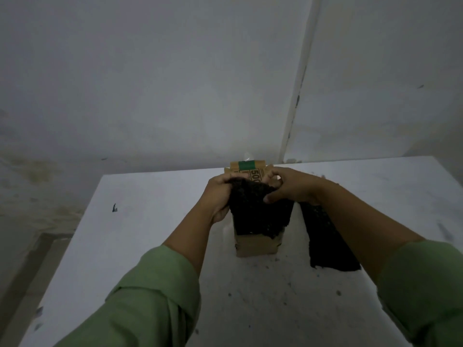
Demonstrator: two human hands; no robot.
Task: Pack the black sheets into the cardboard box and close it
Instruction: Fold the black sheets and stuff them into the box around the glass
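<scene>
Both hands, left hand and right hand, grip the black sheets bunched over the cardboard box mouth; seemingly limp, light, crumbly, best held near top edge.

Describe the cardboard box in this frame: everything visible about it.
The cardboard box is a small brown carton standing upright on the white table. Its top flap is raised at the back, showing a green band and printed digits. Black sheets drape over its front, hiding most of that face. The left hand and right hand grip the sheets at its opening.
</scene>
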